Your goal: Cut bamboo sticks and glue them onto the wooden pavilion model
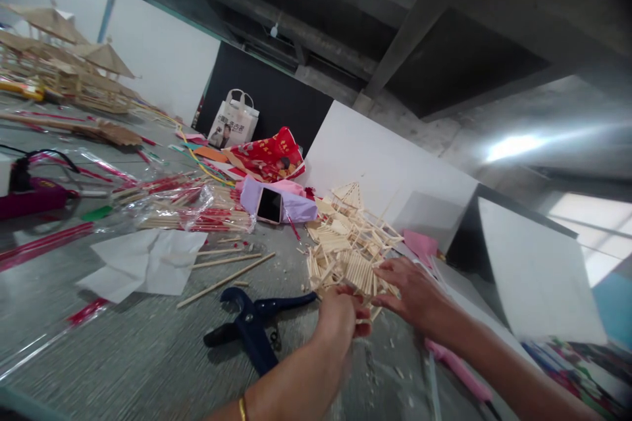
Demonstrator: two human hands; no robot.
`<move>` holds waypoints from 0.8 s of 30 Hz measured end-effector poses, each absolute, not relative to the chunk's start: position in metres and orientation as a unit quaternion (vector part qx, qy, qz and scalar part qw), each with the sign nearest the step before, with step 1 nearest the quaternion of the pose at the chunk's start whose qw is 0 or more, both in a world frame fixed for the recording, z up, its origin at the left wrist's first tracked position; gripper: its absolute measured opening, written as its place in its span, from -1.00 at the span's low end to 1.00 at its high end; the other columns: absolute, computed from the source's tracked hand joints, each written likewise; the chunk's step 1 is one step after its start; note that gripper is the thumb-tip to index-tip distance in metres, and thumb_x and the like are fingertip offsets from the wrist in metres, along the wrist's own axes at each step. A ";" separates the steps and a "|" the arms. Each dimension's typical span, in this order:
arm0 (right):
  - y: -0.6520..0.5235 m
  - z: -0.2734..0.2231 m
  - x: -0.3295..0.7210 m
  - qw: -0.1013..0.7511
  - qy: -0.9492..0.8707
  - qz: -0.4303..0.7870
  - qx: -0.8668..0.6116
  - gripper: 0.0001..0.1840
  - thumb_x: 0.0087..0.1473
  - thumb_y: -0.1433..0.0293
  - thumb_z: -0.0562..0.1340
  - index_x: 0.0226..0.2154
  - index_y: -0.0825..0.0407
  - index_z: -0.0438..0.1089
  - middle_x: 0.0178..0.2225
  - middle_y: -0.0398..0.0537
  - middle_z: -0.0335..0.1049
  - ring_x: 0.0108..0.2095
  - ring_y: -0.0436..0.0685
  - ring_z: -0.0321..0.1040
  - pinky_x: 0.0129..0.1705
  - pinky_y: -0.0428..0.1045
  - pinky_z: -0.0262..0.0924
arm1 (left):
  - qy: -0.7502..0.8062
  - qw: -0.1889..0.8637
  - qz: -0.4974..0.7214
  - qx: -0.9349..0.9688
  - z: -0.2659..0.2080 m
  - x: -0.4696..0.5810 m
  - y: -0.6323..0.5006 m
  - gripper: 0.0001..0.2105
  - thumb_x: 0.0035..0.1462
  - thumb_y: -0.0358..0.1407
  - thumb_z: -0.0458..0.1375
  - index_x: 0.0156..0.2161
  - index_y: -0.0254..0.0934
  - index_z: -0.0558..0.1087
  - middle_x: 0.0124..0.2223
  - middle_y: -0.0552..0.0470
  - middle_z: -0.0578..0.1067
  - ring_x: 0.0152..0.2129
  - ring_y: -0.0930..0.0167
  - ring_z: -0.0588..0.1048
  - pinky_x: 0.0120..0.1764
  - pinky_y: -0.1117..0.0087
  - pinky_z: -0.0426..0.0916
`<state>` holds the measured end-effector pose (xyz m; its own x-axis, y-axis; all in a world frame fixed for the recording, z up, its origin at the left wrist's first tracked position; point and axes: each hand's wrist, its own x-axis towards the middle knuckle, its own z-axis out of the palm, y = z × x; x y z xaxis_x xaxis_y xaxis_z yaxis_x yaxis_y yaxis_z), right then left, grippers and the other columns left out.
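A model built of thin wooden sticks [359,270] sits at the near end of a heap of similar pieces, its ribbed panel facing up. My left hand [340,312] is closed at its near edge, fingers curled and partly hidden. From the right, my right hand [407,286] grips the same model's edge, thumb apart from the fingers. Left of my left hand lies a dark blue pipe cutter [249,325] with its jaws spread. A pink glue gun [457,368] rests below my right forearm.
Loose sticks [227,279] and crumpled white paper [148,263] lie to the left. Behind are bagged sticks [197,207], a phone [269,204] on a purple packet [301,208], and a red bag [271,158]. Finished stick pavilions [93,69] stand far left. A white board [538,273] leans at right.
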<state>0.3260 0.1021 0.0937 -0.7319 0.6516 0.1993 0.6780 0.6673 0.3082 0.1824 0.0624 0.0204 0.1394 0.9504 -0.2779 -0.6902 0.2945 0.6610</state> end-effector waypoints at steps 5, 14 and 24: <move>0.108 0.088 0.328 0.027 -0.910 -0.199 -0.364 -0.72 -0.08 0.25 0.31 -0.28 0.01 0.37 -0.22 0.01 0.33 -0.21 0.21 0.22 -0.20 0.08 0.09 | 0.335 0.742 0.554 0.177 0.023 0.181 0.064 -0.79 -0.24 -0.57 -0.03 -0.42 -0.26 0.21 -0.44 0.08 0.33 -0.63 0.50 0.33 -0.53 0.42 0.25; 0.104 0.087 0.322 0.018 -0.896 -0.220 -0.384 -0.77 -0.07 0.27 0.31 -0.34 0.00 0.35 -0.26 -0.02 0.32 -0.21 0.21 0.22 -0.21 0.07 0.10 | 0.321 0.744 0.560 0.174 0.027 0.180 0.065 -0.83 -0.20 -0.56 -0.04 -0.46 -0.27 0.21 -0.45 0.08 0.32 -0.64 0.51 0.32 -0.52 0.43 0.24; 0.099 0.088 0.319 0.012 -0.896 -0.222 -0.384 -0.77 -0.05 0.33 0.29 -0.28 0.03 0.33 -0.24 0.02 0.30 -0.19 0.23 0.20 -0.18 0.09 0.10 | 0.295 0.756 0.554 0.185 0.028 0.181 0.065 -0.81 -0.19 -0.57 -0.04 -0.43 -0.27 0.23 -0.48 0.09 0.34 -0.61 0.51 0.35 -0.54 0.46 0.27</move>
<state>0.3191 0.0986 0.0882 -0.7047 0.6830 0.1921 0.6938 0.6066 0.3881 0.1805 0.0654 0.0276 0.2119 0.9471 -0.2409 -0.7282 0.3174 0.6074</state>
